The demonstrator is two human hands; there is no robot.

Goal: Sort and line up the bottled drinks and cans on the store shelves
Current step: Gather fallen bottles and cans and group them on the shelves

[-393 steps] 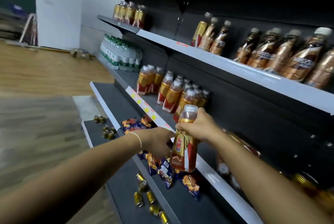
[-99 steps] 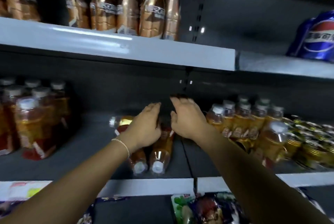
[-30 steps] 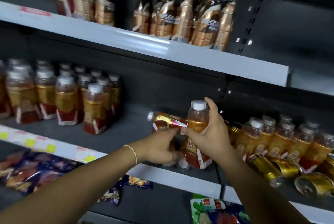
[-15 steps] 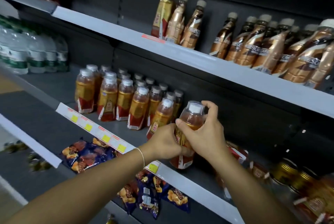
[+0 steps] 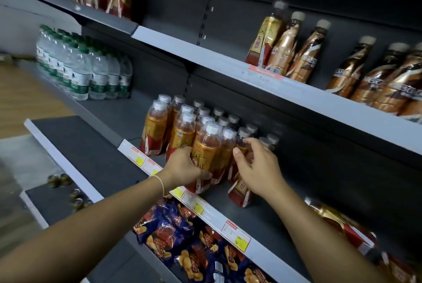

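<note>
Front bottle: the orange drink bottle [image 5: 205, 148] stands upright at the shelf's front edge, inside my left hand's grasp.
Left hand: my left hand [image 5: 182, 166] wraps its fingers round the lower body of the front bottle, with the thumb across the label.
End bottle: a second orange bottle [image 5: 239, 193] stands under my right palm; only its red base shows below the hand.
Right hand: my right hand [image 5: 259, 168] arches over the end bottle with curved fingers. I cannot tell whether it grips or only rests there.
Bottle group: the other white-capped orange bottles [image 5: 157, 127] stand in rows just beyond my left fingers.
Middle shelf: the grey shelf [image 5: 269, 221] carries all of these, and its price tags [image 5: 237, 236] run below my wrists.
Fallen bottle: one bottle [image 5: 338, 221] lies on its side beyond my right forearm.
Water bottles: clear bottles [image 5: 86, 70] stand well off past my left hand.
Upper shelf: brown bottles [image 5: 296, 50] stand above my right hand.
Snack bags: blue bags [image 5: 182, 237] lie under my left forearm.
Cans: small cans [image 5: 77, 198], blurred, sit low beyond my left arm.
</note>
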